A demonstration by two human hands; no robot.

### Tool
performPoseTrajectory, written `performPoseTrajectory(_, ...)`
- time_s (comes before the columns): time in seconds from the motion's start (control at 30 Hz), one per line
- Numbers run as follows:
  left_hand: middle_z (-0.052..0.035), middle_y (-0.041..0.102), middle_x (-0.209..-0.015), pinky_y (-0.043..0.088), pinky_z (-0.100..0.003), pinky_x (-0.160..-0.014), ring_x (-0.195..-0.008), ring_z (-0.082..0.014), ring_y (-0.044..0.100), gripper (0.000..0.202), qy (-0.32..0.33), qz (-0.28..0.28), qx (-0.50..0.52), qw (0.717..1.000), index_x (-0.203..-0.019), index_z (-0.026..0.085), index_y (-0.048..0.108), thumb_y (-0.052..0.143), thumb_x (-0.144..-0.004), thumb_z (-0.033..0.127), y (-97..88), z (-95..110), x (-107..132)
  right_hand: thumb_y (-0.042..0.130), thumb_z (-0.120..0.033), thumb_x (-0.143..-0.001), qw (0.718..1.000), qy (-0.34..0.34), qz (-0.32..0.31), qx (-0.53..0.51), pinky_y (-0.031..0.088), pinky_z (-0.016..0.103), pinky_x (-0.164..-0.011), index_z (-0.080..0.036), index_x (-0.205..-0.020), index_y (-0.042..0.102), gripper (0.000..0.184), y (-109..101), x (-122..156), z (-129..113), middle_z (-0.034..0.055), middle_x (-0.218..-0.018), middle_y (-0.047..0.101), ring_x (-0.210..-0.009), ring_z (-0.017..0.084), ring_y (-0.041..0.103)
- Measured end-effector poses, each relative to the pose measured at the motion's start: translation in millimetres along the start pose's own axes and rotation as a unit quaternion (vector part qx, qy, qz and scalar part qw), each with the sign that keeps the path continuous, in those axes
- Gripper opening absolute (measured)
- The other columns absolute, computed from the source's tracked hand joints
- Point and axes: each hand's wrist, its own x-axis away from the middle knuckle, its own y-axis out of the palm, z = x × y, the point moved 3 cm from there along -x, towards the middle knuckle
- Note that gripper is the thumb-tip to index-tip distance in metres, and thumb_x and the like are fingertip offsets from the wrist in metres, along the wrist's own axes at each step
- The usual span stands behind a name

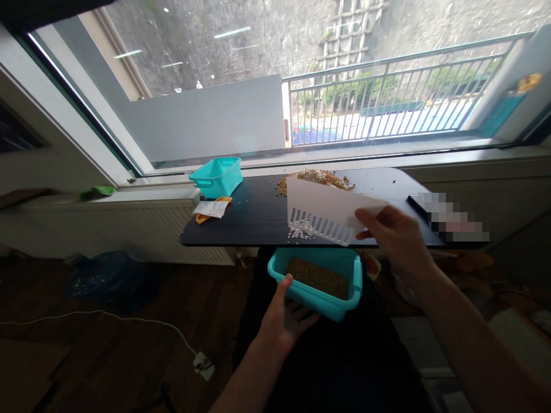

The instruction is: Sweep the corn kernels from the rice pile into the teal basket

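Observation:
My left hand [286,318] grips a turquoise plastic basket [316,255] from its near left side, thumb at the rim and fingers beneath. Small brown pellets [318,277] lie inside it. In my right hand [394,232] is a white slotted scoop [329,201], pinched at its right end and tilted above the front edge of the dark table [258,221]. Small white bits [300,229] show on the table by the scoop's slots. Behind the scoop spreads a pile of brown and orange pellets [321,176], partly hidden by it.
A second turquoise basket [219,178] stands at the table's back left. Near it lies a white and orange packet [213,209]. A dark flat object [443,218], partly blurred, is at the right end. A radiator [163,221] and a large window border the table.

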Motion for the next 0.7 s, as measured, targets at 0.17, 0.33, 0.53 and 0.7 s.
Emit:
performPoseTrajectory(0.17, -0.0179, 0.057, -0.127, 0.051, -0.047, -0.091, -0.114, -0.0342, 0.058, 0.06, -0.003, 0.018, -0.007, 1.0, -0.13, 0.014, 0.048, 0.054, -0.086, 0.054, -8.6, -6, -6, 0.072, -0.043, -0.064, 0.995, 0.027, -0.054, -0.077, 0.054, 0.026, -0.043, -0.019, -0.076, 0.06, 0.029, 47, 20, 19, 0.0, -0.066, 0.065, -0.057, 0.015, 0.062)
performPoseTrajectory(0.33, -0.0177, 0.059, -0.123, 0.051, -0.044, -0.09, -0.112, -0.032, 0.058, 0.06, -0.019, 0.021, -0.005, 1.0, -0.128, 0.011, 0.05, 0.054, -0.086, 0.054, -17.0, -12, -9, 0.065, -0.042, -0.07, 0.998, 0.02, -0.048, -0.028, 0.053, 0.028, -0.044, -0.019, -0.077, 0.062, 0.024, 61, 15, 34, 0.0009, -0.064, 0.065, -0.055, 0.016, 0.061)
performPoseTrajectory(0.53, -0.0172, 0.059, -0.122, 0.05, -0.044, -0.09, -0.11, -0.0318, 0.059, 0.058, -0.024, 0.014, -0.006, 1.0, -0.127, 0.013, 0.052, 0.054, -0.086, 0.054, -12.8, -15, -9, 0.062, -0.043, -0.071, 0.999, -0.011, -0.01, 0.034, 0.056, 0.033, -0.052, -0.019, -0.082, 0.064, 0.026, 39, 3, 46, 0.0032, -0.068, 0.068, -0.059, 0.02, 0.066)
performPoseTrajectory(0.7, -0.0166, 0.059, -0.122, 0.05, -0.045, -0.091, -0.11, -0.0325, 0.059, 0.059, -0.019, 0.009, -0.006, 1.0, -0.129, 0.014, 0.051, 0.055, -0.086, 0.053, -12.3, -15, -8, 0.06, -0.044, -0.073, 0.991, -0.029, 0.046, 0.126, 0.053, 0.033, -0.053, -0.018, -0.085, 0.066, 0.029, 19, -6, 49, 0.0044, -0.065, 0.069, -0.054, 0.02, 0.065)
